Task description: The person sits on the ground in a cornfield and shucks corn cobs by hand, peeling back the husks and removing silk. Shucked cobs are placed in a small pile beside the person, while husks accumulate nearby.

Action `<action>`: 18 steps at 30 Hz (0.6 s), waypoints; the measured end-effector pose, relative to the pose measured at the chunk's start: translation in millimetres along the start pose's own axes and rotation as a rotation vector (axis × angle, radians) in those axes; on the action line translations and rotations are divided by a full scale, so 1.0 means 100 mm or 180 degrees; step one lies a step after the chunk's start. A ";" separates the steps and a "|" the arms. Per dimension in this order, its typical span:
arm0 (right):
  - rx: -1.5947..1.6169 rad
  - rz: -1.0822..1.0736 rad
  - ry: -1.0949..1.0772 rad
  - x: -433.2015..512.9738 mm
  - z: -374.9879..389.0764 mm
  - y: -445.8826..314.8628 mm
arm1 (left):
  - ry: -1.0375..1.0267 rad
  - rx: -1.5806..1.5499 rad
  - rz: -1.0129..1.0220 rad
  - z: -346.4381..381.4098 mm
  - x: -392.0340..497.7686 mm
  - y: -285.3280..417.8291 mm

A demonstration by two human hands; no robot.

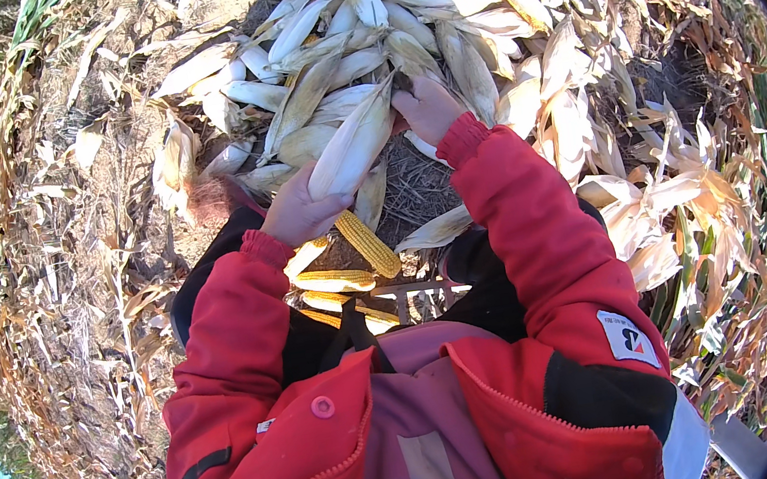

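Note:
An ear of corn in its pale husk [356, 142] is held slantwise between my two hands. My left hand [305, 206] grips its thick lower end. At the upper, pointed end, my right hand [429, 105] has its fingers closed near the tip, and a small dark thing [403, 81] shows there, too unclear to name. Below my left hand lie several husked yellow cobs, among them one slanting cob [368, 244] and a flatter one [334, 281]. The kernels inside the held husk are hidden.
A heap of unhusked corn ears [354, 30] spreads in front of me. Loose dry husks [575, 110] pile up on the right. Dry stalks and leaves [56, 263] cover the ground at left. A frame with bars [427, 290] sits between my legs.

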State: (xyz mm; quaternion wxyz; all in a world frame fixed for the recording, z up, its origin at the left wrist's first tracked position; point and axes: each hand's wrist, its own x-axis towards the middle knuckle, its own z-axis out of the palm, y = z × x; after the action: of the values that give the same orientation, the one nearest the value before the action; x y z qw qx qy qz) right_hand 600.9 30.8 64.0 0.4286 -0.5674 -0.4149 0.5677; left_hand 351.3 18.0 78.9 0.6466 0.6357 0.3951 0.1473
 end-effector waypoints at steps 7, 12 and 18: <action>0.0351 -0.0065 0.0234 0.05 0.01 0.07 | 0.0671 0.1921 -0.0070 0.06 0.02 0.23; 0.1917 0.0123 0.0329 -0.03 0.09 -0.06 | 0.0855 0.1433 0.0143 0.10 0.04 0.29; 0.2620 0.0096 0.0381 -0.12 0.30 -0.19 | 0.1400 0.2122 0.0888 0.08 0.24 0.07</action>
State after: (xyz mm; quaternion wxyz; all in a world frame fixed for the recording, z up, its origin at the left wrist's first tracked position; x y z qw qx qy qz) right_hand 571.1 25.7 85.9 0.6346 -0.3867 -0.1193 0.6584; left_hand 374.7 30.5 76.7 0.2798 0.8108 0.4598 0.2298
